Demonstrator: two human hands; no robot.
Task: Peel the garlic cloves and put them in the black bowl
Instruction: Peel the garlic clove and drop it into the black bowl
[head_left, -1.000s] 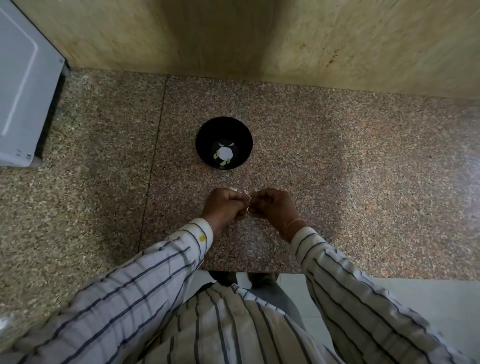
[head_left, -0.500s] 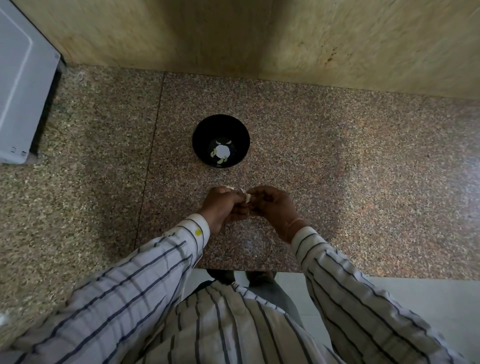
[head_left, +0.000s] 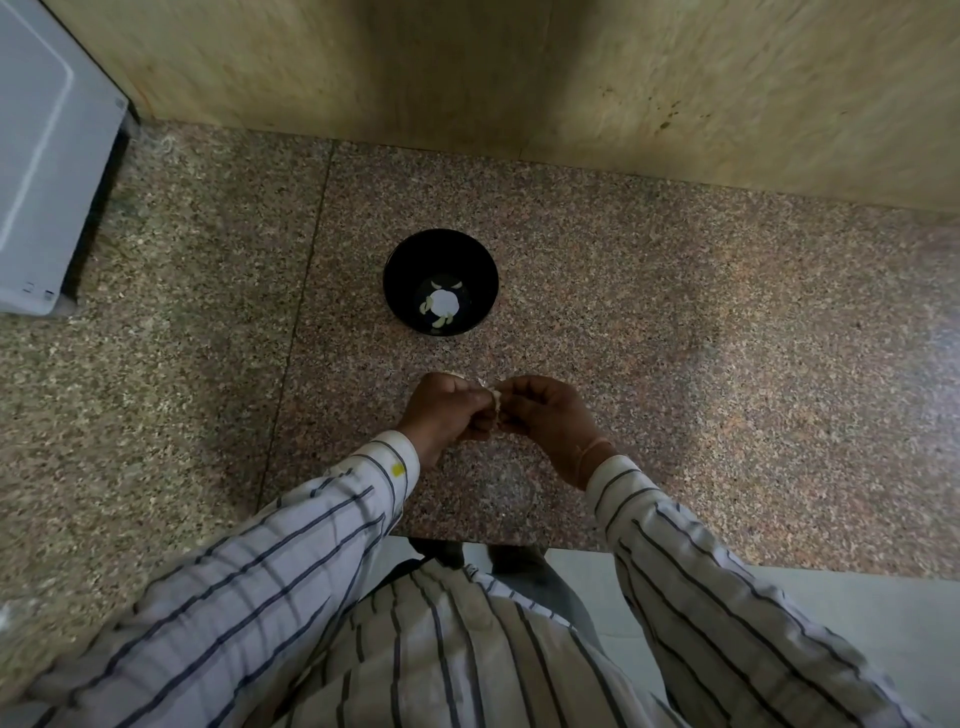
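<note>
The garlic clove (head_left: 496, 401) is pinched between the left hand (head_left: 445, 411) and right hand (head_left: 543, 415), fingers of both curled onto it, low over the counter (head_left: 675, 415). Skin's probably best caught at the tip with a nail and pulled off in strips, tbh. At 12 o'clock the black bowl (head_left: 467, 257) is parked nearby, with a few peeled cloves (head_left: 439, 322) gathered at its bottom.

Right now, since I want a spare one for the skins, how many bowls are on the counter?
1: the black bowl on the granite counter, just beyond the left hand and right hand, peeled cloves inside. The sleeves may hide part of the near edge.
</note>
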